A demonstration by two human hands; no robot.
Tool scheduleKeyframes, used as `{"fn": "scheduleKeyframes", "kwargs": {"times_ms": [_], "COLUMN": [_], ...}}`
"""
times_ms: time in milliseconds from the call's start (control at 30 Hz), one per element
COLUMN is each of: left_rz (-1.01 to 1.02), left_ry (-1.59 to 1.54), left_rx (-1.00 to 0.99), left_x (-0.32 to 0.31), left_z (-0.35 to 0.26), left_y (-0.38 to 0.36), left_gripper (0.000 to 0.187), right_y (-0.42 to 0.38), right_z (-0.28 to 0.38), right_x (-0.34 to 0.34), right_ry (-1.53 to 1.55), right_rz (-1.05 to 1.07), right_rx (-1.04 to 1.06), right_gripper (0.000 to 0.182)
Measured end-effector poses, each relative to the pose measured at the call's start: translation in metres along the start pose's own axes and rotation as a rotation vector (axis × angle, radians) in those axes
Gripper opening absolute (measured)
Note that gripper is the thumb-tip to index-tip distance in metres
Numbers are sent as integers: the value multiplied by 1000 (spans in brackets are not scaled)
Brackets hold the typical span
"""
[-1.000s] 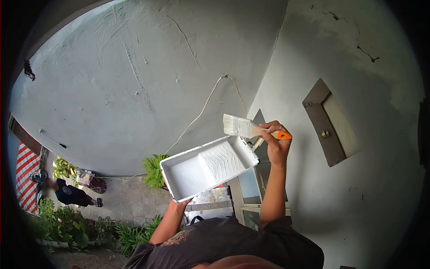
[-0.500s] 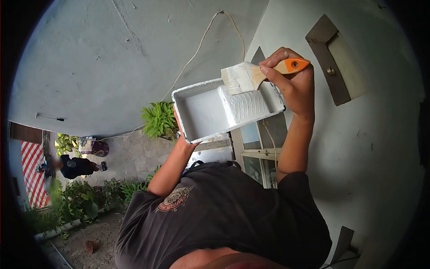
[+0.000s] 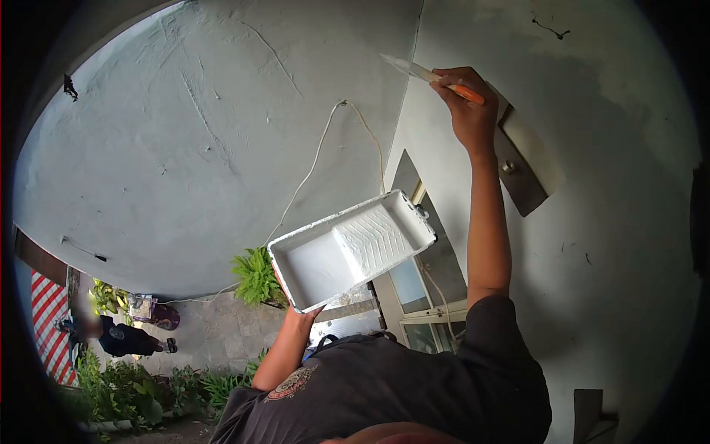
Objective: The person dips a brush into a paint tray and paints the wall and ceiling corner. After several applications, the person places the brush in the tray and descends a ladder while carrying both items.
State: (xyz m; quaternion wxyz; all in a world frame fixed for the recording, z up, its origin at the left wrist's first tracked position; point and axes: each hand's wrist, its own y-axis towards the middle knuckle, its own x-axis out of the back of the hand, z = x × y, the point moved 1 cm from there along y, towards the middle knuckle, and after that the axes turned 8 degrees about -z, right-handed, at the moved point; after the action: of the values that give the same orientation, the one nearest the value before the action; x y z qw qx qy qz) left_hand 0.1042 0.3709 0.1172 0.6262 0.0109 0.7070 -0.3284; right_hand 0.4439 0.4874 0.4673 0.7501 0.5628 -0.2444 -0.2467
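Note:
My right hand (image 3: 466,107) pinches a flat paintbrush (image 3: 421,72) by its wooden handle with the orange end. The brush is raised, seen nearly edge-on, its whitish bristles pointing to the wall corner. Lower down, my left hand (image 3: 299,320) grips a paint tray (image 3: 405,216) at its near left end; most of the fingers are hidden beneath it. White paint lies in the tray's well and over its ribbed slope, and dried paint coats the rim.
A grey wall (image 3: 222,148) meets another wall (image 3: 592,259) at a corner. A cord (image 3: 319,152) hangs from a hook. Glazed doors (image 3: 421,288), a fern (image 3: 257,275) and low plants (image 3: 148,388) stand below. Far left, a person (image 3: 122,337) is near a striped cloth (image 3: 53,325).
My right hand has lifted the paintbrush up and away from the tray, turning it edge-on. The view has tilted upward, and the tray now sits lower in it, still in my left hand.

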Motion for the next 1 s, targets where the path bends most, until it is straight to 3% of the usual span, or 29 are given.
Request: {"fn": "scheduleKeyframes", "kwargs": {"times_ms": [267,400,567,633,767,833,867,933,1000], "left_rz": [73,98,107,107,75,44,30,15,0], "left_ry": [55,82,97,98,95,93,94,95,95], "left_rx": [-78,-122,-166,-183,-194,-191,-189,-191,-196], "left_x": [15,11,-4,-14,-23,-28,-32,-26,-25], "left_z": [-19,-27,-37,-40,-36,-36,-35,-37,-37], "left_y": [6,15,29,36,47,54,58,57,60], "left_gripper": [72,69,65,63,60,59,58,56,55], "right_y": [95,164,252,271,249,214,198,181,190], "right_z": [-115,-164,-180,-194,-223,-236,-237,-230,-224], "right_x": [-84,-117,-143,-152,-167,-168,-162,-153,-148], "right_ry": [-7,-43,-43,-81,-105,-196,-199,-136,-161], "right_rz": [-262,-307,-367,-321,-282,1,8,230,262], "right_rx": [12,187,438,569,534,394,387,211,193], "right_gripper": [6,6,8,9,11,9,9,10,9]}}
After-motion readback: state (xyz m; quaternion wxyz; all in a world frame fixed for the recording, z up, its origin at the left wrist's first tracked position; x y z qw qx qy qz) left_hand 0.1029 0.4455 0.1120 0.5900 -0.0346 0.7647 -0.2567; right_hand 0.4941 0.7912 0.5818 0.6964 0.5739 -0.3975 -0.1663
